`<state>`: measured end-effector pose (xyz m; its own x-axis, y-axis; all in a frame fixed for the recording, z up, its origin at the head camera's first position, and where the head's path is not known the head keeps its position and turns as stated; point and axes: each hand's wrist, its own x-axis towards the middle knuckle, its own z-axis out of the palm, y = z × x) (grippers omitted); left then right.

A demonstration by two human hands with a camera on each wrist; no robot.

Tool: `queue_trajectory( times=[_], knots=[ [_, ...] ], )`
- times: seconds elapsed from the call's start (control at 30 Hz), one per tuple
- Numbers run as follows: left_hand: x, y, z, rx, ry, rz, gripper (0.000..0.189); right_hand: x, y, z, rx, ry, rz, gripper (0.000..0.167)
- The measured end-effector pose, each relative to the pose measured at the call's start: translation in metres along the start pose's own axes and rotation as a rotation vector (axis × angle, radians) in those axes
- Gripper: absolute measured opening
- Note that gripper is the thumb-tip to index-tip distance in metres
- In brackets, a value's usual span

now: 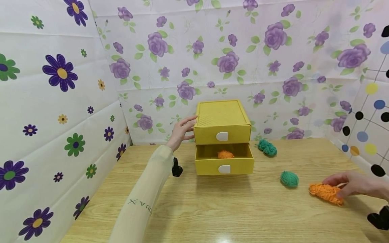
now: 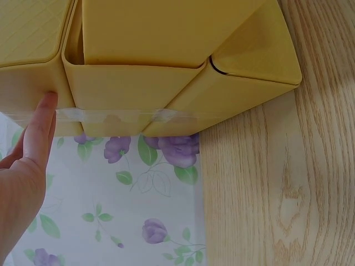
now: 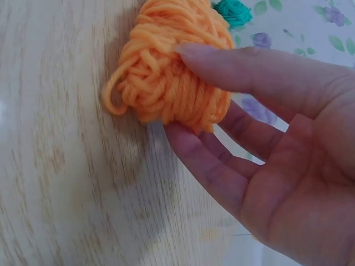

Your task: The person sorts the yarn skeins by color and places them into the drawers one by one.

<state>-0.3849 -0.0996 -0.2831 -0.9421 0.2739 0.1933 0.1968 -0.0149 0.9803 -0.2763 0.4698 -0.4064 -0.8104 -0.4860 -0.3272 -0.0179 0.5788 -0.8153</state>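
Observation:
A yellow two-drawer box [image 1: 223,113] stands at the back of the table, its lower drawer [image 1: 209,166] pulled out and its upper drawer closed. Inside the lower drawer lies an orange ball of yarn [image 1: 225,154]. My left hand [image 1: 182,130] rests its straight fingertips against the box's left side; the left wrist view shows a finger touching the yellow wall [image 2: 33,83]. At the right, my right hand [image 1: 354,185] pinches a longish orange bundle of yarn [image 1: 326,193] between thumb and fingers. The right wrist view shows the thumb on top of that orange yarn [image 3: 172,66].
A green ball of yarn [image 1: 289,179] sits left of the orange bundle. Another green bundle [image 1: 266,147] lies right of the box, near the flowered back cloth [image 1: 194,67]. Patterned cloths also hang at both sides of the wooden table [image 1: 243,212].

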Motion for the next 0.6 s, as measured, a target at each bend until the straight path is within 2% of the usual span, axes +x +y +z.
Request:
queue_trajectory(
  times=[0.27,0.6],
  knots=[
    [-0.0002,0.0005,-0.0008,-0.004,-0.008,0.001,0.042,-0.0006,-0.0023,0.0030,-0.072,0.048,0.023,0.043],
    [-0.0011,0.0001,-0.0010,0.003,-0.017,0.008,0.043,0.0015,0.0040,0.0035,-0.021,0.044,-0.017,0.039]
  ],
)
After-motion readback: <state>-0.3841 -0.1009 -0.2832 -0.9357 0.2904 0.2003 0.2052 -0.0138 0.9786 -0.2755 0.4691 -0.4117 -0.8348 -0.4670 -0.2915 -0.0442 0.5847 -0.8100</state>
